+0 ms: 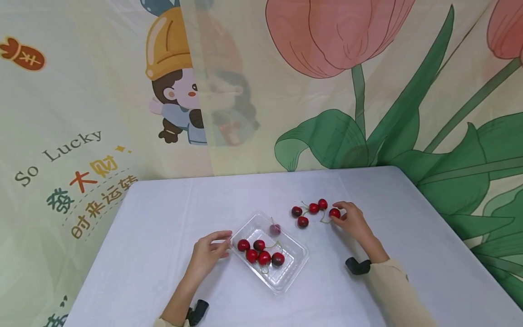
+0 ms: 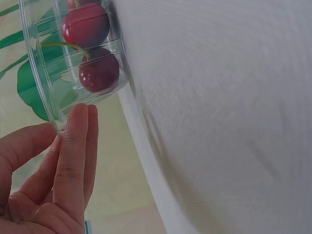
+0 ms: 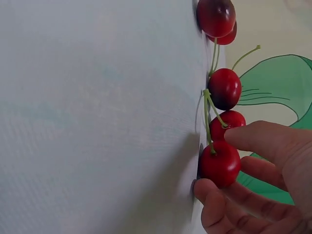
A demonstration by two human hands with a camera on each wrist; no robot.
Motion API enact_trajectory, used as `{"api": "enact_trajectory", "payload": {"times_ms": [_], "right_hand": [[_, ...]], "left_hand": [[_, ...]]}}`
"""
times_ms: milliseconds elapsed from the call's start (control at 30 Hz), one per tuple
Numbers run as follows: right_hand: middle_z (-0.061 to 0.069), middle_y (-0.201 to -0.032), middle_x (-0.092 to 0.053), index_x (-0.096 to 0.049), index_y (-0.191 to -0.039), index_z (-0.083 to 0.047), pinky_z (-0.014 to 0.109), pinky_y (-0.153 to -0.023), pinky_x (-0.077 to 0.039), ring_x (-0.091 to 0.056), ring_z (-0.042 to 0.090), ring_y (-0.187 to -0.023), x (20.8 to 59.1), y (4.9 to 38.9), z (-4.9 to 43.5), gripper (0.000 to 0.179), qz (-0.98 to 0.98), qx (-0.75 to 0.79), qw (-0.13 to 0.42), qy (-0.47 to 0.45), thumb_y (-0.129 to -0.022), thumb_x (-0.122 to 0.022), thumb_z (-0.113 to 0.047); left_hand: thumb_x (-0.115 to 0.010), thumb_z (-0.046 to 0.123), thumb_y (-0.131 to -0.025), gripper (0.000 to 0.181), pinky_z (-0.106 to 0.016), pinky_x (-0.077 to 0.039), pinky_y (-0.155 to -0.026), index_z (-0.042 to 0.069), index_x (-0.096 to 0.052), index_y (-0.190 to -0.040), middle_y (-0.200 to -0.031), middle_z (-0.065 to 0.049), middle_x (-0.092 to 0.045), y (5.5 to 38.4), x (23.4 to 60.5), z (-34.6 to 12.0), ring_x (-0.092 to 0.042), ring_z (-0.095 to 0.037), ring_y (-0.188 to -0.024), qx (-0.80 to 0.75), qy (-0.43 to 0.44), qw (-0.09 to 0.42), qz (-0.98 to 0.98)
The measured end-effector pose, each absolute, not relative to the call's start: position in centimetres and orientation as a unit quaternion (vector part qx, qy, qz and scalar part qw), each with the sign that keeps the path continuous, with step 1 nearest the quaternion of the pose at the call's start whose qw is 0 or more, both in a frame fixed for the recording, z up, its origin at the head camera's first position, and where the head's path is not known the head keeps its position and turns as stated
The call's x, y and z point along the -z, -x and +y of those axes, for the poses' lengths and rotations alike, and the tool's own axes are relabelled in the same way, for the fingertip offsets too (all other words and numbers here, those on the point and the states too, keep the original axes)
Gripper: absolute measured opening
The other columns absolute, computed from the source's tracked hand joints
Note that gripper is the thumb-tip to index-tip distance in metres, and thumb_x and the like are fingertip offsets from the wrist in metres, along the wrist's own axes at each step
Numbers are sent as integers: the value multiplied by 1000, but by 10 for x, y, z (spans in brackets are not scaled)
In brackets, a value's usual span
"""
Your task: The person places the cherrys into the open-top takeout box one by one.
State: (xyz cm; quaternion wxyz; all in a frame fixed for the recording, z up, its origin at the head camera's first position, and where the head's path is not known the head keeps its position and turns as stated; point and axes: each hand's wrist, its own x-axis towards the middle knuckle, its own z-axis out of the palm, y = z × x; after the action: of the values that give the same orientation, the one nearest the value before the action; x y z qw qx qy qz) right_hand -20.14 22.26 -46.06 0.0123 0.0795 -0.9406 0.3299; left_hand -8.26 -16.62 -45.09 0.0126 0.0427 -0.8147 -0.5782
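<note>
- A round, glossy, green-stemmed red cherry [image 1: 334, 213] lay toward the far right of a table covered in white cloth [image 1: 163, 218], between the thumb and fingers of the person's right hand [image 1: 354, 220].
- From that grip, a shallow rectangular tray of clear plastic [image 1: 295, 268] stood to the left and nearer, well apart; its long axis slanted from far left to near right.
- The right hand was the nearer to the cherry; four loose, round red cherries [image 1: 313, 208] lay to its left.
- The right hand reached in from the near right, thumb and fingers bent around the cherry with little gap. Whether it was lifted off the cloth, I could not tell.
- The left hand [image 1: 206, 252] came from the near left and pinched the tray's rim at its left corner, fingertips on both sides.
- Five glossy red cherries [image 1: 264, 258] clustered inside the tray; another dim red cherry [image 1: 275, 229] showed at the far wall, inside or behind unclear.
</note>
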Motion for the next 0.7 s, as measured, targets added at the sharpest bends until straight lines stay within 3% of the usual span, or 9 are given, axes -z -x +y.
{"api": "enact_trajectory", "payload": {"times_ms": [100,467,700], "right_hand": [[26,-112,-59,-59,-118,9,38,-73,-59,-59,29,-83,464,205,224,35,-942,-328,6,-77,-87,-70,-5],[24,-108,-62,-62,-114,8,36,-71,-59,-61,31,-85,465,205,224,31,-942,-330,8,-64,-88,-70,-7],[26,-109,-62,-62,-114,8,34,-66,-59,-61,31,-83,462,200,225,33,-938,-337,41,-73,-87,-71,-8]], "left_hand": [[-66,4,-92,27,-27,-60,-71,-3,-66,-118,-112,-19,-68,82,450,-166,-71,-28,-91,580,-43,12,-814],[-66,5,-92,26,-27,-61,-71,-2,-66,-117,-112,-19,-68,82,449,-166,-71,-28,-91,581,-42,12,-813],[-66,5,-92,27,-27,-60,-71,-3,-66,-118,-113,-19,-68,81,449,-166,-71,-27,-91,576,-43,10,-816]]}}
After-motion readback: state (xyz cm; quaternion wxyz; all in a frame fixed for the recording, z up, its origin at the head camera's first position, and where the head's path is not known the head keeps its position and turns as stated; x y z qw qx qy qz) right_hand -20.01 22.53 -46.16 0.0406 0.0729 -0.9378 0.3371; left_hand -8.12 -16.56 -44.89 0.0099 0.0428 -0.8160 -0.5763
